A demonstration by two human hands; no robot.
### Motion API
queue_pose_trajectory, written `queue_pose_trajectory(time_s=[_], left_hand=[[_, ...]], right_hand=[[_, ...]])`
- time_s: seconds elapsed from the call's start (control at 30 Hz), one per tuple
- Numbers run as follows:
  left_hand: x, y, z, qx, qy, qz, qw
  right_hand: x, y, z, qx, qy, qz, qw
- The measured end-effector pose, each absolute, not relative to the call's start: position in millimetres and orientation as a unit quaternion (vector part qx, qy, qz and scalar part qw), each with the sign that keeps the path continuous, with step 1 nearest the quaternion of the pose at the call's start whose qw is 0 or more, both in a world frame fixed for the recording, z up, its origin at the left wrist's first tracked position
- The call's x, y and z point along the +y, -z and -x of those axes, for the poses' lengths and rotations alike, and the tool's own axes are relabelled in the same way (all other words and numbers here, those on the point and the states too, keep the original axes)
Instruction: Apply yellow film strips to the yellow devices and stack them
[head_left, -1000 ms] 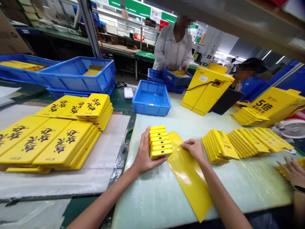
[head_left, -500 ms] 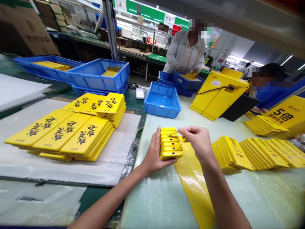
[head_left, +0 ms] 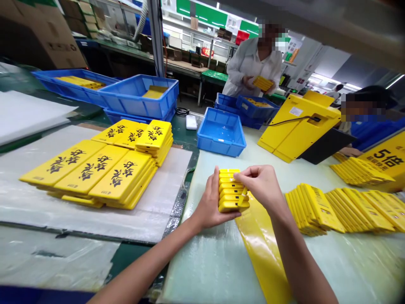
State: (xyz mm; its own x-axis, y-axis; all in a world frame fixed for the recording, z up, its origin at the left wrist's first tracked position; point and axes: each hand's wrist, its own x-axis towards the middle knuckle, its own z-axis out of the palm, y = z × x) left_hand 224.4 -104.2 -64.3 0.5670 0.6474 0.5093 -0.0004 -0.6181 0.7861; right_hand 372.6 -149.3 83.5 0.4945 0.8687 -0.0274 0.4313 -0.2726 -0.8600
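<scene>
Left hand (head_left: 207, 206) clasps stacked yellow cases (head_left: 230, 205) near the tabletop's (head_left: 202, 261) left edge; right hand (head_left: 260, 182) pinches a thin yellow strip (head_left: 242, 196) at their ends. A slackened left grip could shift the cases, skewing the strip. Beyond, a yellow sheet (head_left: 264, 240) runs toward the near edge.

The right hand (head_left: 262, 185) has brought what seems a yellow strip (head_left: 243, 196) against the stack (head_left: 228, 192).
</scene>
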Motion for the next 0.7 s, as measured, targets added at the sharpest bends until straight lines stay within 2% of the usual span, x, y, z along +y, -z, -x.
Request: queue_pose_trajectory(time_s=[0.1,0.17,0.23,0.33,0.4,0.57,0.7], left_hand=[[-104.6,62.3,-224.4,0.206,-0.417,-0.796,0.387],[-104.7,61.2,-224.0,0.205,-0.414,-0.799,0.385],[-104.4,60.7,-223.6,0.202,-0.414,-0.799,0.386],[-103.5,60.3,-223.7,0.201,-0.418,-0.799,0.382],[-102.8,59.9,-224.0,0.203,-0.420,-0.799,0.379],[-101.7,58.9,-224.5,0.201,-0.421,-0.803,0.372],[-101.5,59.3,-224.7,0.204,-0.417,-0.807,0.366]], right_hand=[[-153.3,-94.5,-381.0,-0.512,-0.147,0.800,0.275],[-160.2,-107.9,-392.3,-0.550,-0.106,0.798,0.223],[-167.9,-121.6,-404.6,-0.563,-0.129,0.771,0.268],[-174.2,-128.2,-414.1,-0.522,-0.199,0.716,0.419],[-173.6,-119.8,-411.3,-0.471,-0.235,0.697,0.487],[-167.7,-90.1,-392.1,-0.376,-0.278,0.704,0.535],[-168.3,-88.3,-383.6,-0.355,-0.294,0.691,0.557]])
